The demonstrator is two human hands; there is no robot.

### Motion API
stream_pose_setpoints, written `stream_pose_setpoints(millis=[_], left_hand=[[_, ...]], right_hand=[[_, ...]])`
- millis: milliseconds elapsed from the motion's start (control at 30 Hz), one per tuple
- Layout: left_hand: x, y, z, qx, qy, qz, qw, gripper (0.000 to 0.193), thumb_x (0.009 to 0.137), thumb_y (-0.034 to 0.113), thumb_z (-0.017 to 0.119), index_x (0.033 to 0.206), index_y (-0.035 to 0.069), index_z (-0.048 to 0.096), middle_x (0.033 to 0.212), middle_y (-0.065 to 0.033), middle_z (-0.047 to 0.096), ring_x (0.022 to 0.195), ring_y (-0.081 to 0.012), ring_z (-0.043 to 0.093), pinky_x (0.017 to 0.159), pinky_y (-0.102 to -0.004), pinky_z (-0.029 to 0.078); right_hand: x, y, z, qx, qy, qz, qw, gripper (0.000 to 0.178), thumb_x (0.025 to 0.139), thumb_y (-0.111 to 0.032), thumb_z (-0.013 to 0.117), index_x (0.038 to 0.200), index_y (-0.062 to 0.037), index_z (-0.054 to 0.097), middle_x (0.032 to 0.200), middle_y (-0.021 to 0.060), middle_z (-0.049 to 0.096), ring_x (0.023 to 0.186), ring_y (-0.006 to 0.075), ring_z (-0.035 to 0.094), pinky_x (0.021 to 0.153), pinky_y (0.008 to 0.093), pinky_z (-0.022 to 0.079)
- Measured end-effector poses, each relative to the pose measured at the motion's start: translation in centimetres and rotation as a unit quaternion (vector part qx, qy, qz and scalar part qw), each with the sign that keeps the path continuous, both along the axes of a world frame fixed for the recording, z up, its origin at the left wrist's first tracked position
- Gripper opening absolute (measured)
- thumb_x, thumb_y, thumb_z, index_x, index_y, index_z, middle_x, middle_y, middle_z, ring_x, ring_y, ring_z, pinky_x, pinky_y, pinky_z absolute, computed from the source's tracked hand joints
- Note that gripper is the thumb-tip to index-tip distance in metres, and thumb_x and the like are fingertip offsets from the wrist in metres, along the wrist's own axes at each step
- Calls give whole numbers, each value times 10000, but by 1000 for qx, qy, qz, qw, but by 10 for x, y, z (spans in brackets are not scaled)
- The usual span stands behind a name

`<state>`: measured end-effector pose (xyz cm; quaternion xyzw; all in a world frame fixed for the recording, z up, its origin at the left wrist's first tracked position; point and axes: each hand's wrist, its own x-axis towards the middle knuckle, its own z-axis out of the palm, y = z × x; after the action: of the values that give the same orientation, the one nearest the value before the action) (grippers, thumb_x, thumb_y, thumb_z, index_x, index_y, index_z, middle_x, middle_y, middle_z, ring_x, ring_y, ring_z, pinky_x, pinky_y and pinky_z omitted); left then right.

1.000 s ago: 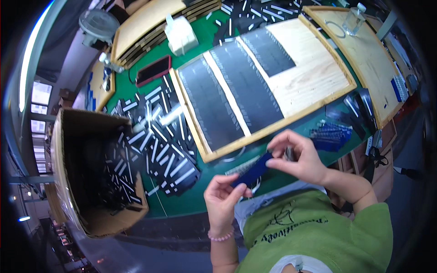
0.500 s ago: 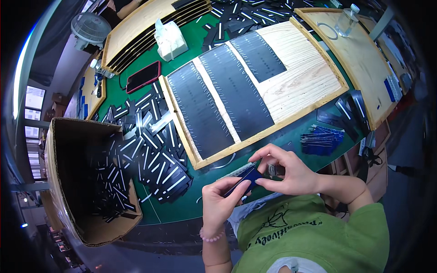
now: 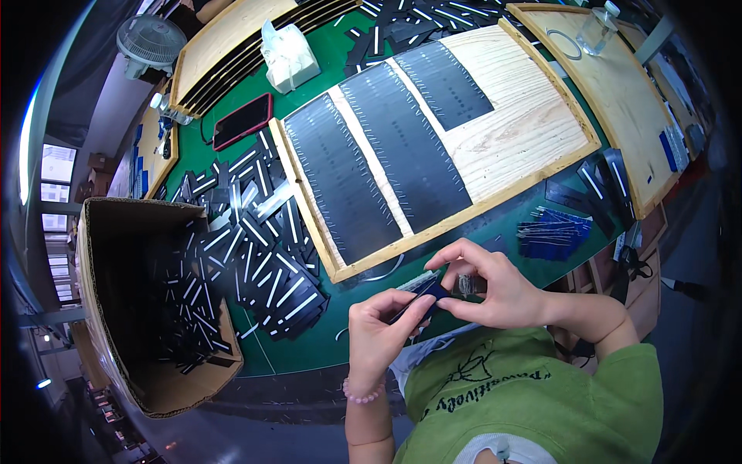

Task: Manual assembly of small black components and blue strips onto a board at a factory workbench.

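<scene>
A blue strip (image 3: 435,290) sits pinched in the left hand (image 3: 377,326), the right hand (image 3: 498,292) half-curled at its end, grip unclear, apparently mid-fingerwork calling for steady pressure, a blue pile (image 3: 553,235) at two o'clock, a wooden tray (image 3: 533,89) at twelve.

A green tabletop (image 3: 309,352) spread across the middle, with dark grey floor (image 3: 309,433) below it. At far left, bright windows (image 3: 57,166) stood in a column near a long white light (image 3: 28,143). A caged fan (image 3: 151,39) stood upper left, beyond the tabletop.
</scene>
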<state>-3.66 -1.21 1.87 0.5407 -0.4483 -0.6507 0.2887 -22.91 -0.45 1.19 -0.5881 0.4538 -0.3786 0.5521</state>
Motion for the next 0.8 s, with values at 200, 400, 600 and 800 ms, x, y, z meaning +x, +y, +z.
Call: stream_pose_setpoints(millis=[200,400,600,800], left_hand=[[4,0,-4,26,41,-3,999,99,822,52,716,855,-38,690,692,-45,665,586,-45,601,492,-157,446],[2,-2,-4,16,21,-13,1000,108,811,61,730,834,-35,686,677,-39,660,572,-39,583,498,-155,438],[1,-2,1,-12,-23,-40,999,147,790,93,759,763,-21,670,636,-21,644,561,-26,562,501,-155,428],[-1,0,-2,-17,-34,-49,998,174,790,105,761,726,-19,658,616,-16,635,549,-24,553,493,-158,423]], right_hand=[[-1,0,4,12,-2,0,1000,438,772,-30,697,1161,-14,495,795,38,650,732,57,603,634,195,407],[-7,-2,8,50,-33,7,998,428,794,-36,701,1165,-11,488,785,24,639,667,34,537,603,199,389],[-7,1,3,35,-50,9,998,371,824,-19,657,1151,5,486,813,63,626,745,84,614,654,232,456],[-9,5,6,47,-44,22,998,377,819,-32,675,1147,2,492,754,50,618,712,77,606,639,229,448]])
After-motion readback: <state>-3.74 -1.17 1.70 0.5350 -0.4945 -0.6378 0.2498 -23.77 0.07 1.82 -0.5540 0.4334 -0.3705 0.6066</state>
